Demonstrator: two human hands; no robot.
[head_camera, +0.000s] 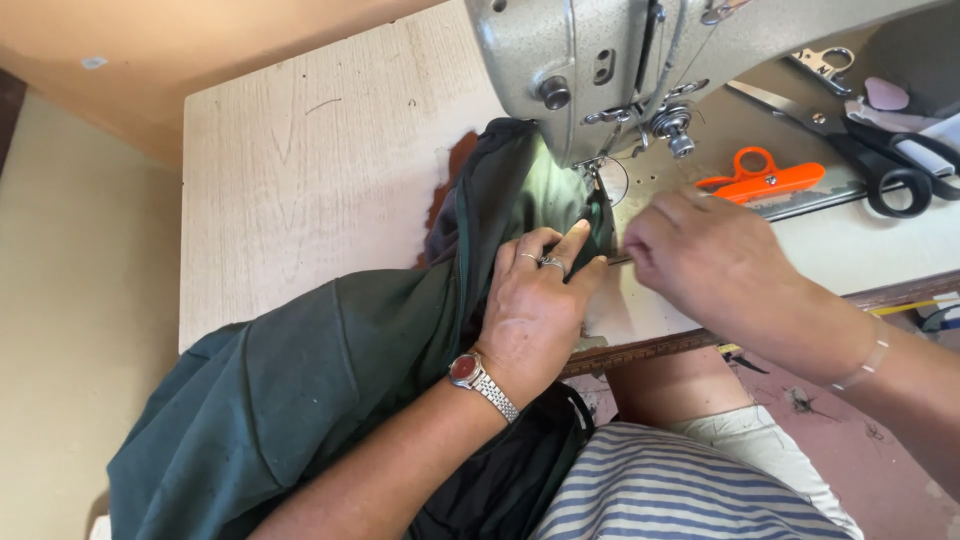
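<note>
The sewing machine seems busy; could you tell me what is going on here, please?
A person sits at a sewing machine with dark green fabric spread over the wooden table and down into their lap. The left hand presses the fabric flat just before the needle, while the right hand pinches its edge beside the needle. An orange clip and black scissors lie behind the right hand, untouched.

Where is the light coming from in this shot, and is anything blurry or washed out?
Head view: strong light falls from the upper right, brightening the green cloth just under the sewing machine and paling the wooden table. The left hand is sharp, rings and watch clear. The right hand is slightly soft. The black scissors and orange clip show crisp edges.
</note>
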